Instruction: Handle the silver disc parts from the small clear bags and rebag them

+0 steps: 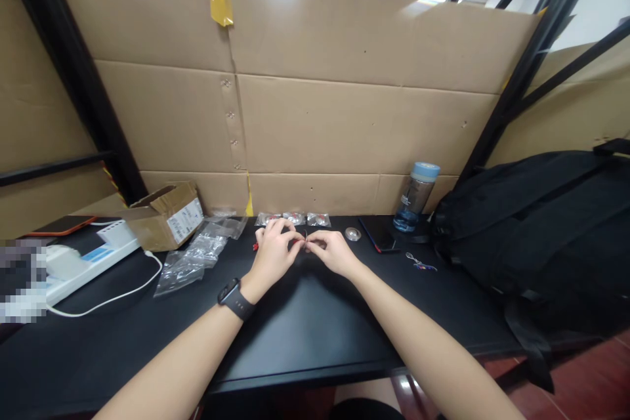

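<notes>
My left hand (278,251), with a dark watch on the wrist, is closed in a pinch above the black table. Its fingertips meet those of my right hand (333,252), also pinched. Between them is a thin dark strand (306,236) with a bit of red beside it, too small to make out fully. Another small red piece (255,246) shows at the left hand's outer side. Just behind the hands lie clear packets (319,219) with red contents. A small round clear dish (352,233) sits to the right of my right hand.
On the left are a white power strip (88,262) with a cable, an opened cardboard box (167,216) and crumpled plastic bags (201,251). To the right lie a phone (378,235), a small beaded trinket (422,264), a water bottle (417,198) and a black backpack (536,236). Cardboard (315,92) walls the back.
</notes>
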Demonstrator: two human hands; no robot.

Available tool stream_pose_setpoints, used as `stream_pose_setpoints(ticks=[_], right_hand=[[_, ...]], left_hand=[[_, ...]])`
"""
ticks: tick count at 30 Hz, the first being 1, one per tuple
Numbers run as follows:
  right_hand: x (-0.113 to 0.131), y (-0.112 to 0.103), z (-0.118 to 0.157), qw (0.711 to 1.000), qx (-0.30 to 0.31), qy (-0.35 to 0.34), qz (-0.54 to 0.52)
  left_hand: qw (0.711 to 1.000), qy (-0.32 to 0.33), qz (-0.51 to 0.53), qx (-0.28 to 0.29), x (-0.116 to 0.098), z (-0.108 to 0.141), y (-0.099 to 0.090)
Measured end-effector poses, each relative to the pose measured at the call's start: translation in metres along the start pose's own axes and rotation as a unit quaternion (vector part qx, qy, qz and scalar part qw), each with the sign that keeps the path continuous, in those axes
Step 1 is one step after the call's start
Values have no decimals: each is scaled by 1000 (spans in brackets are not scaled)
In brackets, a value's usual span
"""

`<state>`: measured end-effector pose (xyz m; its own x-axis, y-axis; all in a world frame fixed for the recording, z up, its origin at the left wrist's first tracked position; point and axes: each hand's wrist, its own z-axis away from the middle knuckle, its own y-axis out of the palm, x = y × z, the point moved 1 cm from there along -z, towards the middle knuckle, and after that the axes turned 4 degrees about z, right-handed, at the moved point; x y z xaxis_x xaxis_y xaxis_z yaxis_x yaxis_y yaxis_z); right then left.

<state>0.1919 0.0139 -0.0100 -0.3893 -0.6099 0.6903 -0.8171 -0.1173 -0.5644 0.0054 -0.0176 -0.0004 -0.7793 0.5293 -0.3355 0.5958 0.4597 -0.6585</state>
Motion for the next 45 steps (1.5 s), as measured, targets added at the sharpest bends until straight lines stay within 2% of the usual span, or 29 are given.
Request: stream_pose_setpoints(ticks=[6,12,19,26,28,30,33,36,39,45], right_hand=[[4,-6,0,993,10,-56,99],[1,-17,2,975,24,-99,198],[2,-26,1,981,36,-117,148],[-9,-25,-1,977,99,-94,163],[-17,-30,-1,973,104,-75,193],[-28,-39,-1,963,80,-25,257],[-47,-59,0,924,47,90,368],[-63,-75,2,898,55,168,404],[-72,-83,2,896,60,191,397],[-78,-88,2,898,45,199,390]], left_hand=[[1000,14,-3,24,1,1,1],[999,-11,25,34,-4,0,-1],[985,21,50,162,0,7,16],[971,17,52,234,7,11,24],[968,32,56,243,12,10,21],[975,35,37,215,23,5,14],[988,3,-41,147,48,-4,-1],[987,-50,-96,118,73,-8,-12],[986,-77,-101,112,85,-8,-11],[983,-74,-119,118,82,-8,1]])
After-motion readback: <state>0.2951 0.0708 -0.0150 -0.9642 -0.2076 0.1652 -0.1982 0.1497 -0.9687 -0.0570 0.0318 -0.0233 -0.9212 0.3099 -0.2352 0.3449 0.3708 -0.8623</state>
